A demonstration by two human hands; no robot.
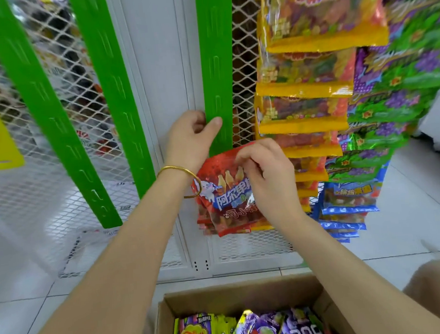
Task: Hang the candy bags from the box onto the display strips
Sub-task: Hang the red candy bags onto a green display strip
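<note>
Green display strip (218, 69) sat pinched in my left hand (191, 140), thumb across its front, while my right hand (264, 174) gripped the red candy bag (226, 200) just below, above the box (224, 298).

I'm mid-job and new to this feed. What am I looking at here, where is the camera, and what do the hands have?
There is no machine here: these are a person's two bare hands, filmed by one camera worn on the head, looking forward and down. The left hand holds a green display strip steady, thumb on its face. The right hand pinches the top of a red candy bag at the strip's lower end. More red bags seem to hang behind it. To the right, other strips are already full of yellow bags and green-purple bags. Below stands the open cardboard box with more candy.
</note>
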